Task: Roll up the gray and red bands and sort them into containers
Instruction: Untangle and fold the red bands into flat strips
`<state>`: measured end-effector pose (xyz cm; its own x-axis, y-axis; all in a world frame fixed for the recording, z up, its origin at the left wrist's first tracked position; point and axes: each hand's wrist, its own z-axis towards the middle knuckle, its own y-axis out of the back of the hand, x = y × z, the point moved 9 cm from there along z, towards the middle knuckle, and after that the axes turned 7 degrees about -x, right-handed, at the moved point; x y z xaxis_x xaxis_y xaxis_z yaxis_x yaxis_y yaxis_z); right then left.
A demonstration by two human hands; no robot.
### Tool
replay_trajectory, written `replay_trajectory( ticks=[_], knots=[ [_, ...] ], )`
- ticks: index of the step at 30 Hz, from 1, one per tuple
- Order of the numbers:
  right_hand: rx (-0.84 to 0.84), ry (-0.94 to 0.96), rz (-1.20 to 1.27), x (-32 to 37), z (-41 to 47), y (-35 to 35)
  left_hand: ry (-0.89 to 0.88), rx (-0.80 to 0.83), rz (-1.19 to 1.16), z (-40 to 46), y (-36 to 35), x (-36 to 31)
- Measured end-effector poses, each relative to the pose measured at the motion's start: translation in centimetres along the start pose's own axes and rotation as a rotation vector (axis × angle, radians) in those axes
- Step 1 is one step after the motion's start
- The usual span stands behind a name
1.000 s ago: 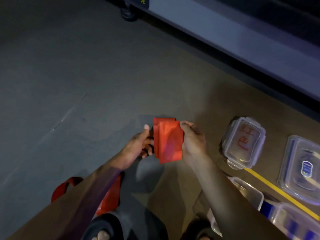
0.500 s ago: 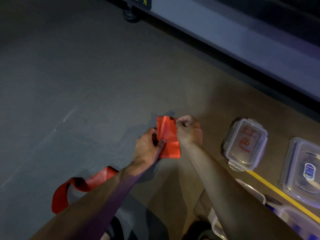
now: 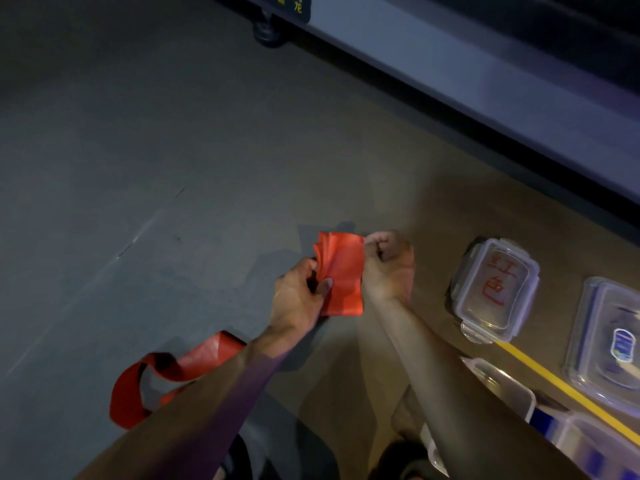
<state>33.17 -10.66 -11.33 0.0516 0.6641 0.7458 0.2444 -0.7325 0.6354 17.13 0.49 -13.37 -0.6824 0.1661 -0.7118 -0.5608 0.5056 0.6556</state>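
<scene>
A red band (image 3: 343,271) is partly wound into a flat, layered bundle held above the floor between both hands. My left hand (image 3: 299,296) grips the bundle's left edge, thumb on its front face. My right hand (image 3: 388,265) pinches the upper right edge with curled fingers. The band's loose tail (image 3: 180,368) runs under my left forearm and curls on the floor at the lower left. To the right stands a clear lidded container (image 3: 495,289) with red writing on its lid. No gray band is in view.
More clear plastic containers lie at the right: a lidded one (image 3: 609,341) with a blue label, an open one (image 3: 502,393) near my right forearm. A yellow floor line (image 3: 561,386) runs diagonally between them. A long metal frame with a caster (image 3: 270,32) crosses the top.
The bundle turned as another wrap went on; my right hand moved from its right edge to the upper right corner. The loose tail slid out further from under my left arm.
</scene>
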Motion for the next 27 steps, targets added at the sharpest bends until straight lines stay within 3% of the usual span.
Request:
replay_trajectory(
  ticks=[4,9,15,20,23,27],
  knots=[
    [-0.045,-0.028,0.165,-0.8,-0.6,0.6,-0.026,-0.021,0.01,0.4,-0.2,0.0],
    [0.072,-0.009,0.243,0.2,-1.8,0.9,-0.011,0.039,0.095,0.5,-0.2,0.9],
    [0.157,0.112,0.253,3.0,-4.1,2.5,-0.102,0.036,-0.109,1.5,3.5,-0.4],
    [0.177,0.173,0.29,3.6,-5.9,4.2,-0.335,0.337,-0.127,2.1,5.6,-3.9],
    [0.195,0.233,0.292,4.1,-7.1,5.3,-0.39,0.537,-0.104,0.5,5.7,-6.3],
    [0.181,0.294,0.301,4.8,-8.7,7.2,-0.313,0.546,-0.273,-1.5,6.9,-7.1]
  ],
)
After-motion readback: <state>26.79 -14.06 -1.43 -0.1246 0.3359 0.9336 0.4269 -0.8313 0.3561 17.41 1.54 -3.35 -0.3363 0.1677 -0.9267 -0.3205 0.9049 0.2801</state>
